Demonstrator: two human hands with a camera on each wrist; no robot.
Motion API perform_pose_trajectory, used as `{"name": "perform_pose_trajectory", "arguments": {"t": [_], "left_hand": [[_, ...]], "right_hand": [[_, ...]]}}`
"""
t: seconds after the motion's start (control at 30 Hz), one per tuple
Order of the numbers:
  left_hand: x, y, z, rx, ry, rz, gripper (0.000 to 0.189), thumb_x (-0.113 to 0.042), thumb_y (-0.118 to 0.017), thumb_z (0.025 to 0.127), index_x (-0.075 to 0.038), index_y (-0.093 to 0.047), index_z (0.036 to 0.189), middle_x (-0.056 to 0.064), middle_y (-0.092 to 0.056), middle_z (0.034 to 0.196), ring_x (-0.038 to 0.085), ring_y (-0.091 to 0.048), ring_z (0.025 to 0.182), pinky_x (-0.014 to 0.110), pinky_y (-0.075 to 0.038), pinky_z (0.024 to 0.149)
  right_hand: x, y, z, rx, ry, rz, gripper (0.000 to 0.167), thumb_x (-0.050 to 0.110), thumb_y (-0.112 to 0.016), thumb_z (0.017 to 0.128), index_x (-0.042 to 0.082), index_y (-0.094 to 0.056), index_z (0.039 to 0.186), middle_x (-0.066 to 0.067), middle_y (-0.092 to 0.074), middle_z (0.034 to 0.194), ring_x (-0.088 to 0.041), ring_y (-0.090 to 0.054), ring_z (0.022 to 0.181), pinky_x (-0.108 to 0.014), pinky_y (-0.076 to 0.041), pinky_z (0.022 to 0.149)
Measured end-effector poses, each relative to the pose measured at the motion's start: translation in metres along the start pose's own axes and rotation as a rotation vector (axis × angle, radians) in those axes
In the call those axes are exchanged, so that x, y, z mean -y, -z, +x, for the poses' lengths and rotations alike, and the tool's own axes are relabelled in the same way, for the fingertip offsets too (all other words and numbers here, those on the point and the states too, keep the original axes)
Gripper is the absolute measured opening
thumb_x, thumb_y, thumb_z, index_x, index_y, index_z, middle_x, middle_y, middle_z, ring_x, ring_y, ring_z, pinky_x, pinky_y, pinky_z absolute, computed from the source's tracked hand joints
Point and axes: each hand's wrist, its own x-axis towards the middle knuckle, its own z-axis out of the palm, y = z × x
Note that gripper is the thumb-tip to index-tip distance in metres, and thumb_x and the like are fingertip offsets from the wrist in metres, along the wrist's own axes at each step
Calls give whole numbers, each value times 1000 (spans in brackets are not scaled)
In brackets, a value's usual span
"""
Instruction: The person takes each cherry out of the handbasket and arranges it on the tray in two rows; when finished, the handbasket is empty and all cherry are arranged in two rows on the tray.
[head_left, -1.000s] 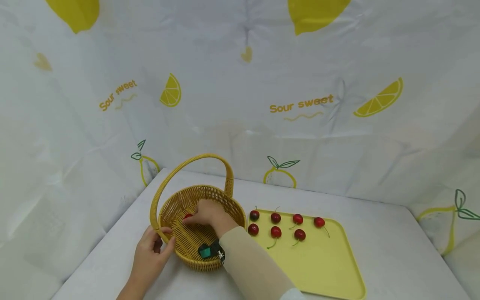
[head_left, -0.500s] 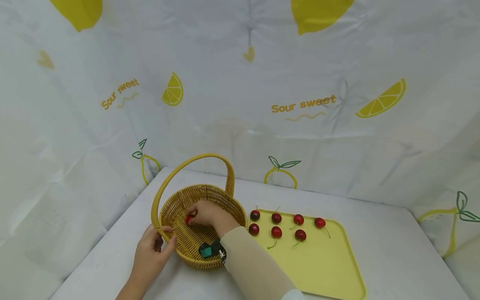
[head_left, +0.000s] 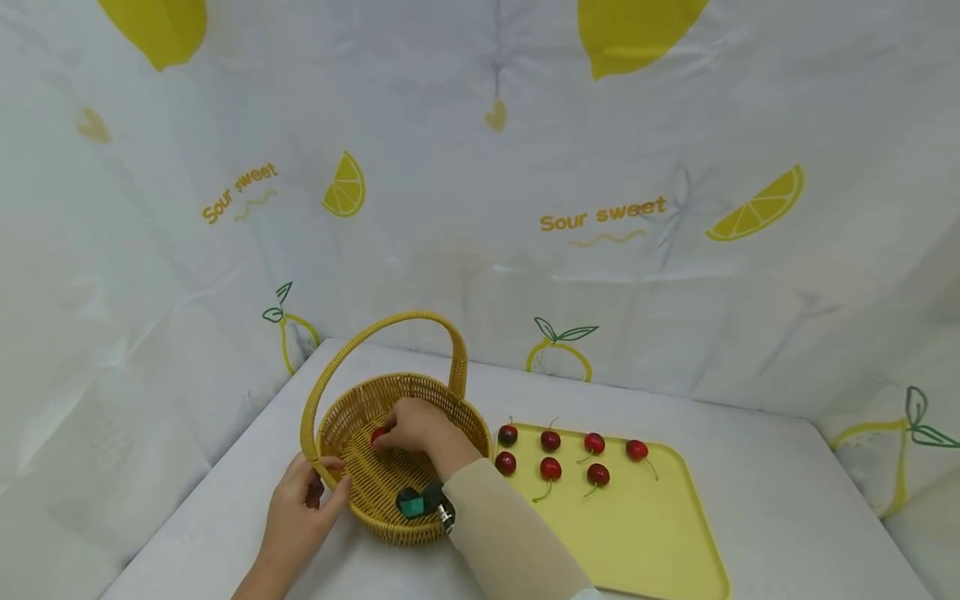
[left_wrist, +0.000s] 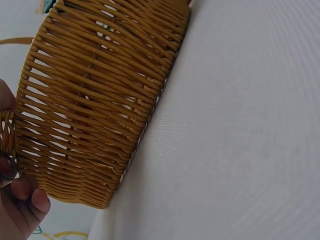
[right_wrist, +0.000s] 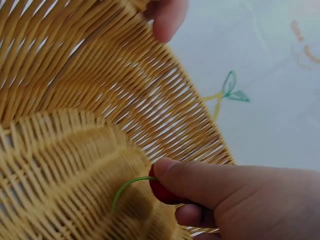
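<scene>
A round yellow-brown wicker basket (head_left: 397, 531) with a tall arched handle (head_left: 390, 321) stands on the left part of the table. At its left side, my left hand (head_left: 302, 504) grips the foot of the handle by the rim, fingers on both sides of it in the left wrist view. My right hand (head_left: 420, 429) reaches down inside the basket and pinches a red cherry (right_wrist: 162, 192) between thumb and fingers. A curved green stem (right_wrist: 129, 185) sticks out from this cherry, close over the woven bottom (right_wrist: 65, 165).
To the right of the basket lies a yellow tray (head_left: 637, 542). Several dark red cherries (head_left: 551, 469) with stems sit in two rows towards its far edge. White cloth (head_left: 450, 242) printed with lemons hangs behind the white table (head_left: 787, 500).
Inside the basket, my right hand has shifted slightly with the cherry, and its fingers have changed position a little. My left hand stays at the handle; the tray's cherries lie as before.
</scene>
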Motion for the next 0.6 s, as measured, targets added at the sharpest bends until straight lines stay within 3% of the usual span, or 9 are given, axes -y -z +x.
{"name": "perform_pose_trajectory", "arguments": {"t": [0.13, 0.33, 0.6], "left_hand": [[-1, -1, -2, 6, -12, -5, 28, 7, -81, 81, -9, -67, 99, -3, -51, 95, 19, -45, 63, 19, -37, 54], [-3, 0, -5, 19, 11, -6, 29, 6, -80, 82, -12, -68, 101, -3, -51, 95, 19, -46, 63, 20, -37, 53], [-3, 0, -3, 20, 51, 9, 30, 7, -80, 82, -12, -68, 101, -2, -50, 94, 16, -44, 62, 21, -37, 53]], "right_hand": [[4, 15, -14, -39, 49, 46, 28, 39, -77, 93, 13, -78, 83, 6, -58, 65, -9, -44, 56, -25, -37, 54], [6, 35, -44, -82, 92, 160, 21, 39, -78, 92, 18, -79, 94, 5, -67, 79, -9, -50, 64, -26, -42, 59], [-4, 53, -88, -171, 92, 307, 36, 40, -79, 91, 14, -77, 117, 11, -69, 96, -10, -59, 77, -29, -50, 69]]}}
